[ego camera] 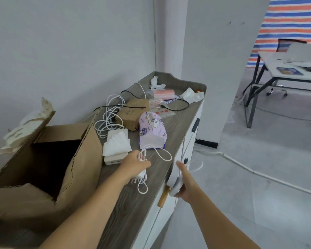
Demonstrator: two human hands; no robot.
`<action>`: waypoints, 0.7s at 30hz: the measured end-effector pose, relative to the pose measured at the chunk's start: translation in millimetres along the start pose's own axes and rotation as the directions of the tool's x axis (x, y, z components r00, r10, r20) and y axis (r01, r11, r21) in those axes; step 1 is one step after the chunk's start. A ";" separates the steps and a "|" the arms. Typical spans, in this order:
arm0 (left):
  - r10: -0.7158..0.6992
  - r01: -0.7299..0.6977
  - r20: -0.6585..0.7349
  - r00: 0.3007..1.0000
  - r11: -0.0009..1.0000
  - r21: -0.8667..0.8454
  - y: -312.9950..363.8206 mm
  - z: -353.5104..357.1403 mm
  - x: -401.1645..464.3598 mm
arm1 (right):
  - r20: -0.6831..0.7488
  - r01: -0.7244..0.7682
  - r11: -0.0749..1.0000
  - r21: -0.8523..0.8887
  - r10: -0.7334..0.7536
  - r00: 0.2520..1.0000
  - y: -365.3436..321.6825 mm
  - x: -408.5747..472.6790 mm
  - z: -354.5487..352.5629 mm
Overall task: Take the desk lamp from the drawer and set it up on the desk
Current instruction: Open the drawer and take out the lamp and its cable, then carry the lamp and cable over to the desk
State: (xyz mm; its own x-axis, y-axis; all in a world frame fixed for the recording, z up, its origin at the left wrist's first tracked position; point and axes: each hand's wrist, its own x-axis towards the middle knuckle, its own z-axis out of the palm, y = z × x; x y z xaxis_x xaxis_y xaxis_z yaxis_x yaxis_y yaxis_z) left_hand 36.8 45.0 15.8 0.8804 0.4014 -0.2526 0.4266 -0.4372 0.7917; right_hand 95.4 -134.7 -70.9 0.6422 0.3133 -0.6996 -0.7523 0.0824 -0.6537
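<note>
My right hand (184, 186) grips the white desk lamp (174, 180) by its round base, just off the front edge of the wood-grain cabinet top (129, 209). The lamp's thin arm (186, 146) rises beside the cabinet front. My left hand (133, 165) rests on the cabinet top and holds the lamp's white power adapter and cable (142, 174); a loop of that cable (162, 153) lies toward the lamp. White drawer fronts (169, 209) with a wooden handle (162, 199) sit below the edge.
An open cardboard box (48, 164) fills the cabinet's left side. Further back lie a tissue stack on a white power strip (116, 147), a purple tissue pack (152, 131), a brown parcel (131, 112), coiled white cables (109, 119) and wrappers. A desk (285, 69) stands far right.
</note>
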 end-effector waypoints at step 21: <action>0.417 -0.600 0.490 0.766 0.738 0.309 266.2 308.0 -20.8 | -0.621 -0.198 0.639 -0.743 -0.549 0.559 -122.3 -190.5 -340.9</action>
State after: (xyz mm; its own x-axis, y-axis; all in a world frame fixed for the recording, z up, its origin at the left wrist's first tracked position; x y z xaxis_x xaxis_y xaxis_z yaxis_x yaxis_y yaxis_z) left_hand 195.9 -327.6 60.5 0.9534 -0.2694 -0.1360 -0.1490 -0.8121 0.5642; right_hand 115.2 -527.0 43.8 0.8634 -0.4580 -0.2115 -0.4988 -0.7122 -0.4939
